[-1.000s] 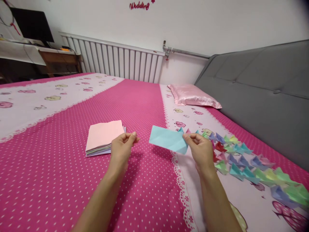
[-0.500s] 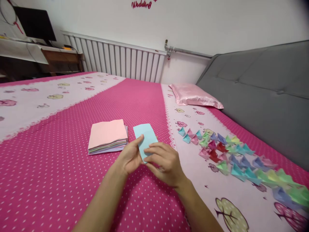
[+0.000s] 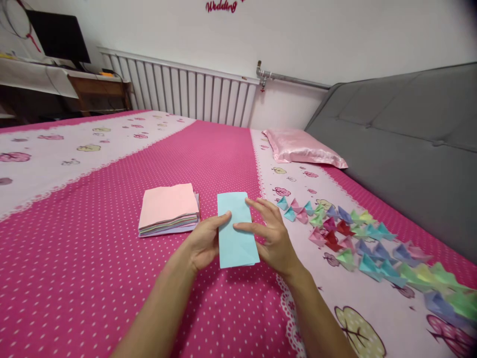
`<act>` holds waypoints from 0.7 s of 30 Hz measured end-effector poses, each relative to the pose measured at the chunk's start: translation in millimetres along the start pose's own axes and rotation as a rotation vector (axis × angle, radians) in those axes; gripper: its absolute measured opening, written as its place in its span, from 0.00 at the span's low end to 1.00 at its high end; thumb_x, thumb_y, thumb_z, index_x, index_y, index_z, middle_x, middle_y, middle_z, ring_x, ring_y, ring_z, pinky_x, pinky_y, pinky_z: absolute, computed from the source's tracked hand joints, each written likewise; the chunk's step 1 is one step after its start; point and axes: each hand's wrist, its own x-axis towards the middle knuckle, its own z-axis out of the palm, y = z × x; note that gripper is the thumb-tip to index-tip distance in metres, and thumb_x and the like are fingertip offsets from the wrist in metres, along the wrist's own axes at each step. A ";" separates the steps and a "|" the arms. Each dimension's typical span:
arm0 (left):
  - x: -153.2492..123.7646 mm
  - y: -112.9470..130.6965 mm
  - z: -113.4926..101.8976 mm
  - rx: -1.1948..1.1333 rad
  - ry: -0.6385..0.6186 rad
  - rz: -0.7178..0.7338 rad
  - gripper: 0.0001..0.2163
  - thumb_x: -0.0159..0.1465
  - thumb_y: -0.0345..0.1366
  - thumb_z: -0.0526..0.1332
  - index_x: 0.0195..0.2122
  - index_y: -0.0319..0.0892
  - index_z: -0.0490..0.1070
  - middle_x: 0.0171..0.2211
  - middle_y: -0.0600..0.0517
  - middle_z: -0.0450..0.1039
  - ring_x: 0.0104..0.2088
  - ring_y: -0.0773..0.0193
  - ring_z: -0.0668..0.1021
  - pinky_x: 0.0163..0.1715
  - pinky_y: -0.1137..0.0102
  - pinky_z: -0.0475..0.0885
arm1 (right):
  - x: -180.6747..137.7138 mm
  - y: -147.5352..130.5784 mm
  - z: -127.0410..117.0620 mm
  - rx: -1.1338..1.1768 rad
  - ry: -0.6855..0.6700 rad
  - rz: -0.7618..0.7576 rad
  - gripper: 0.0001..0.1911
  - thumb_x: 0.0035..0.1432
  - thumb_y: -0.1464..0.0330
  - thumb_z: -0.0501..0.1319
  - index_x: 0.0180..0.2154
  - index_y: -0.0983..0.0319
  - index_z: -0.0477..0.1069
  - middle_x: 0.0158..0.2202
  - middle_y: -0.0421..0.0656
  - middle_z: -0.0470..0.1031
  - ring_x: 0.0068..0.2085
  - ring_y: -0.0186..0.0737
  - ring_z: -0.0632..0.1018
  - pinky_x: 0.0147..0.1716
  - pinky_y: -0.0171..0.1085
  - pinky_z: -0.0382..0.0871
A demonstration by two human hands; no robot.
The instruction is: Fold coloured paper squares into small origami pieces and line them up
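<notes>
A light blue sheet of paper (image 3: pixel 235 246), folded to a tall rectangle, is held above the pink bedspread. My left hand (image 3: pixel 205 243) grips its left edge, thumb on the front face and fingers behind. On the other side, my right hand (image 3: pixel 274 236) has its fingers over the paper's right edge, its thumb hidden behind. The layers part slightly at the lower right corner. Left of the hands lies a stack of coloured paper (image 3: pixel 169 206), pale pink on top. Several folded paper boats (image 3: pixel 346 258) in many colours stand in rows to the right.
The bedspread (image 3: pixel 93 263) is pink with white dots and printed white bands. A pink satin pillow (image 3: pixel 301 146) rests by the grey headboard (image 3: pixel 402 119). Behind the bed are a white radiator (image 3: pixel 186 89) and a desk with a monitor (image 3: pixel 57 37).
The blue paper has turned upright, moved slightly right, and now shows more of its face. My right fingers have shifted from its lower end up to its right edge.
</notes>
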 end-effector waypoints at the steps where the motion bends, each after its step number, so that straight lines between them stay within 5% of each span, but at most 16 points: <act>1: -0.2 -0.9 1.1 0.006 0.002 0.006 0.14 0.60 0.33 0.56 0.46 0.33 0.69 0.32 0.43 0.77 0.29 0.57 0.79 0.37 0.62 0.73 | 0.2 1.2 -0.1 0.022 0.009 0.015 0.12 0.51 0.71 0.61 0.38 0.51 0.75 0.57 0.41 0.62 0.57 0.46 0.60 0.51 0.51 0.59; 11: 1.8 -3.6 6.3 -0.060 -0.080 0.016 0.16 0.63 0.35 0.52 0.48 0.30 0.67 0.35 0.42 0.77 0.35 0.58 0.79 0.42 0.65 0.70 | -0.1 0.7 0.2 0.245 0.102 0.226 0.08 0.49 0.68 0.64 0.34 0.52 0.76 0.57 0.41 0.61 0.56 0.46 0.63 0.50 0.49 0.61; 16: 4.8 -9.4 4.2 -0.024 -0.225 0.081 0.15 0.64 0.35 0.50 0.44 0.32 0.70 0.38 0.41 0.76 0.39 0.59 0.77 0.47 0.63 0.66 | 0.7 -0.7 3.1 0.292 0.164 0.341 0.07 0.51 0.66 0.63 0.34 0.52 0.77 0.54 0.42 0.65 0.53 0.44 0.67 0.49 0.46 0.63; 21: 4.4 -11.7 5.2 -0.004 -0.201 0.131 0.12 0.62 0.30 0.51 0.43 0.34 0.70 0.43 0.42 0.73 0.41 0.60 0.75 0.49 0.63 0.65 | 2.1 -3.4 5.7 0.339 0.178 0.439 0.09 0.49 0.64 0.63 0.36 0.54 0.76 0.50 0.43 0.70 0.53 0.46 0.68 0.51 0.47 0.61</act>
